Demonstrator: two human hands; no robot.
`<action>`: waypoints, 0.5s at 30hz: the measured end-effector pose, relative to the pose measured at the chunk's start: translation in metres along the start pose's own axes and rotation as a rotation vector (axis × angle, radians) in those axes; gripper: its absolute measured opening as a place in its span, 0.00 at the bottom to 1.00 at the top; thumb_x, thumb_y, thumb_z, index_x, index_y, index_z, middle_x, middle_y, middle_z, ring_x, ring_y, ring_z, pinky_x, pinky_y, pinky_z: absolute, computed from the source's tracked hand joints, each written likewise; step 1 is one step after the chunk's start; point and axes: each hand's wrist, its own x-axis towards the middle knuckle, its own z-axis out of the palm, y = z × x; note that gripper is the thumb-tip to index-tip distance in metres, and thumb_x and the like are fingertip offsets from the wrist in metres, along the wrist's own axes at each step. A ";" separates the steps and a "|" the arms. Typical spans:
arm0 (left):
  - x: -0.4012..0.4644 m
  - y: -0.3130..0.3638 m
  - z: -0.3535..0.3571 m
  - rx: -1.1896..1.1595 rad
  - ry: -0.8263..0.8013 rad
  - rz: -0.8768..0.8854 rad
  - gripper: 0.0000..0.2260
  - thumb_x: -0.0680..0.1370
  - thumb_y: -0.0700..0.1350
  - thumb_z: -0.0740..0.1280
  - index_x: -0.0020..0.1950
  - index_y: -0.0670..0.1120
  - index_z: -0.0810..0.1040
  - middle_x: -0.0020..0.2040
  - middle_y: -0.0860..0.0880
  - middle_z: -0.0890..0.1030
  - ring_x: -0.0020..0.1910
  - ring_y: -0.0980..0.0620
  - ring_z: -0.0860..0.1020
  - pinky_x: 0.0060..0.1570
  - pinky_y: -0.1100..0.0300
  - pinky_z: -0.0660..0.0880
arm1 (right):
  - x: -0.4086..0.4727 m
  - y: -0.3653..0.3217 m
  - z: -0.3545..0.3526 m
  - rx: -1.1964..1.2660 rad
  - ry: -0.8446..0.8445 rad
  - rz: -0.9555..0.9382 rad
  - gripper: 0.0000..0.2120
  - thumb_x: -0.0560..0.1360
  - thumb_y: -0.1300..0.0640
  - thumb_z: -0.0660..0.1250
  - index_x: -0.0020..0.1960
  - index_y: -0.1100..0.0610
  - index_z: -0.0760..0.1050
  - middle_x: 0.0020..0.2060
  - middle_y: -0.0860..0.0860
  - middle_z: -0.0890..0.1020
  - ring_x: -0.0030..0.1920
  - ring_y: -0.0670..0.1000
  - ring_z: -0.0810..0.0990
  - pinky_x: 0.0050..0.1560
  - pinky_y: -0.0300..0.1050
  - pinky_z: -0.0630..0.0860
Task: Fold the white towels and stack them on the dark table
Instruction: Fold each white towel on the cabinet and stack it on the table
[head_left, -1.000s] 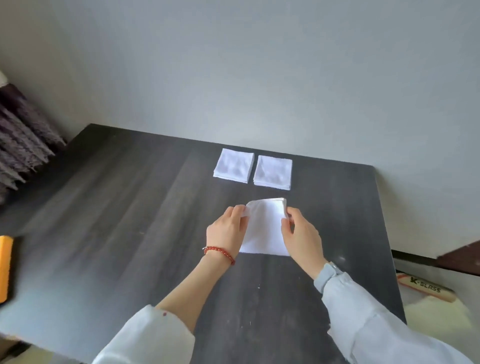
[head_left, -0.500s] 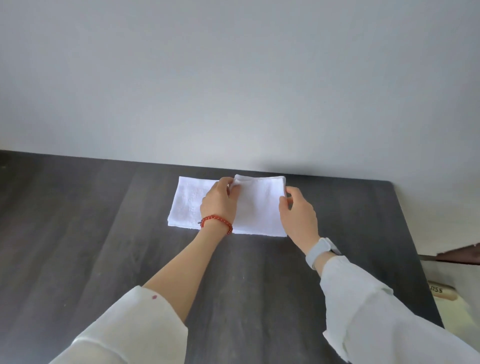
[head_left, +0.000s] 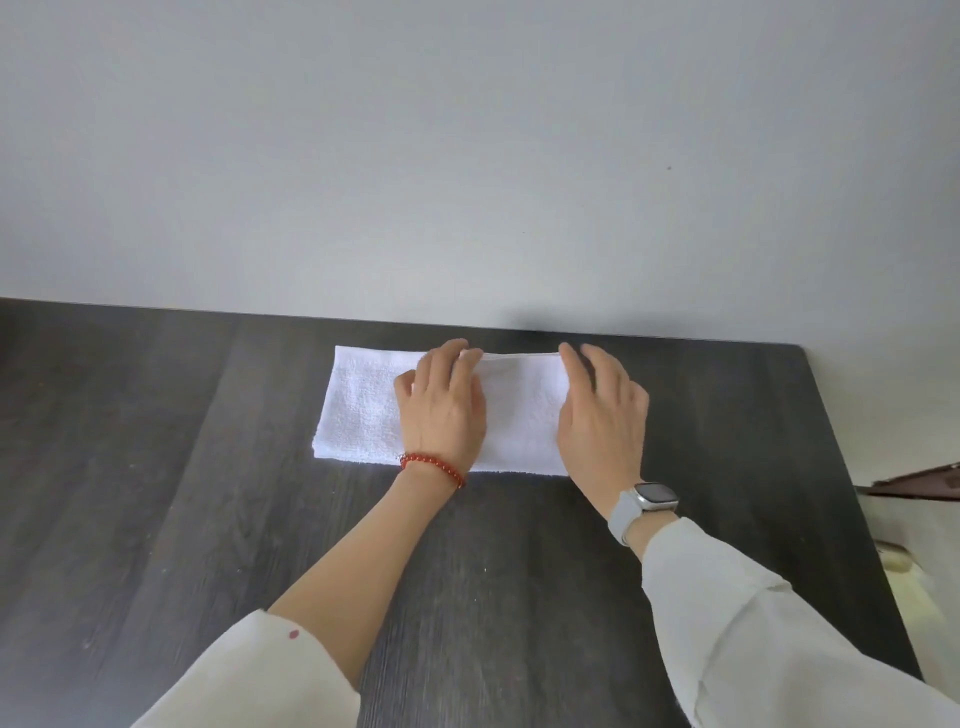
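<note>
Two folded white towel piles lie side by side near the far edge of the dark table (head_left: 208, 519). The left folded towel (head_left: 358, 405) is partly under my left hand (head_left: 444, 410), which rests flat with straight fingers across the seam between the piles. The right folded towel stack (head_left: 522, 415) lies between my hands. My right hand (head_left: 602, 415) stands on its edge against the stack's right side, fingers straight. Whether the fingertips of either hand still pinch cloth is hidden.
A plain grey wall (head_left: 467, 156) rises directly behind the table. The table's right edge (head_left: 852, 493) drops to a pale floor with a dark brown object (head_left: 924, 480) and a small beige item (head_left: 896, 558) beside it.
My hands carried the folded towel forward from mid-table and set it on the right pile. The fingers went from pinching its corners to lying flat. The camera moved closer to the wall.
</note>
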 end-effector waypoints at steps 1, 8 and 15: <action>-0.003 0.001 0.000 0.021 -0.025 0.057 0.14 0.73 0.41 0.57 0.55 0.45 0.77 0.57 0.47 0.79 0.56 0.50 0.75 0.48 0.55 0.65 | 0.001 0.000 0.001 -0.031 -0.029 -0.086 0.23 0.70 0.66 0.62 0.65 0.58 0.70 0.63 0.57 0.74 0.64 0.58 0.72 0.57 0.58 0.71; -0.010 0.005 0.001 0.261 -0.659 -0.015 0.30 0.77 0.57 0.34 0.75 0.45 0.47 0.77 0.49 0.48 0.75 0.51 0.44 0.70 0.42 0.42 | -0.004 0.008 0.005 -0.156 -0.576 -0.087 0.26 0.80 0.47 0.38 0.76 0.56 0.43 0.76 0.50 0.44 0.76 0.51 0.42 0.72 0.60 0.44; -0.005 0.015 -0.065 0.263 -0.545 -0.044 0.23 0.81 0.53 0.48 0.75 0.50 0.51 0.77 0.49 0.48 0.75 0.48 0.41 0.68 0.39 0.36 | -0.006 -0.001 -0.047 0.198 -0.374 0.017 0.20 0.79 0.57 0.54 0.70 0.58 0.63 0.72 0.53 0.63 0.74 0.55 0.56 0.72 0.54 0.55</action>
